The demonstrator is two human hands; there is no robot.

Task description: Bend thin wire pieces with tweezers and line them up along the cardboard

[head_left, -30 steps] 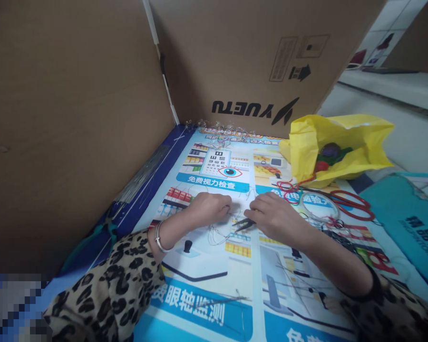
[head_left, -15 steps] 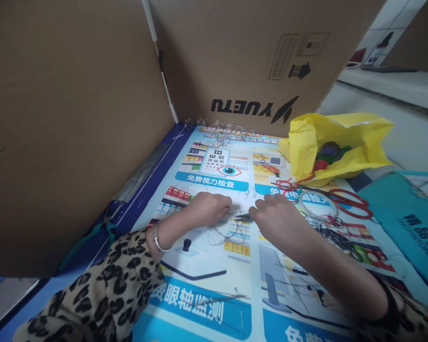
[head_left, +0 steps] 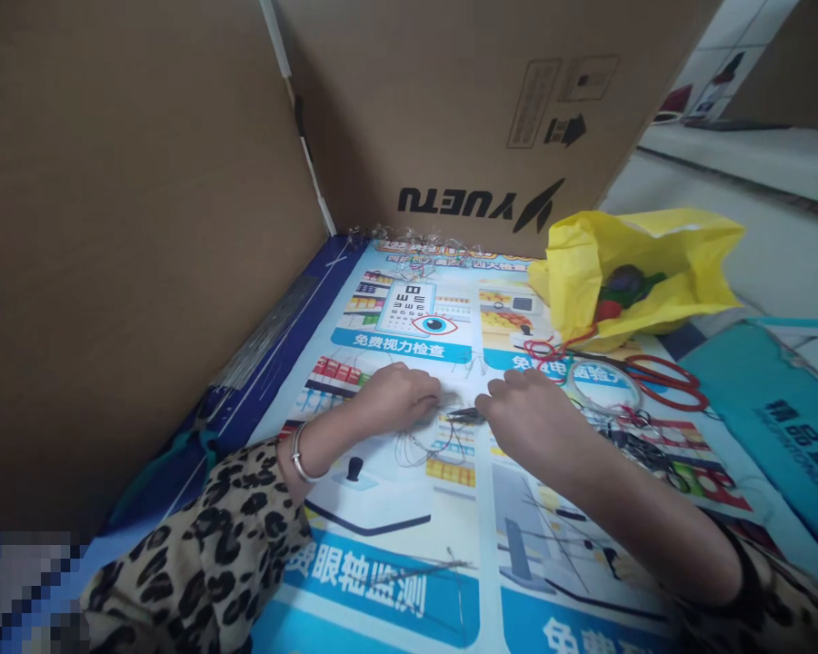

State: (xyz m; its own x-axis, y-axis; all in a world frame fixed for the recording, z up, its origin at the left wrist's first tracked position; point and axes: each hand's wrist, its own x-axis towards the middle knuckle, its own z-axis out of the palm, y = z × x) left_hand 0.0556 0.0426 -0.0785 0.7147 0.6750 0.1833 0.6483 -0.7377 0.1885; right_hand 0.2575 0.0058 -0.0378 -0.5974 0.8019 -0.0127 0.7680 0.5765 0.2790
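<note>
On the desk [head_left: 382, 509], between both hands: thin wire [head_left: 415, 450], pinched by left hand [head_left: 396, 398] fingers; right hand [head_left: 528, 413] clenches dark pliers [head_left: 464, 415], tips pointing left, just beside wire.

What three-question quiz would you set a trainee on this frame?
1. True or false: the yellow bag lies on the same side as the left hand.
2. The small dark tool pokes out from: A the right hand; B the left hand; C the yellow bag.
3. Fill in: the left wrist wears a silver ____.
Key: 1 false, it lies on the right hand's side; 2 A; 3 bracelet.
</note>
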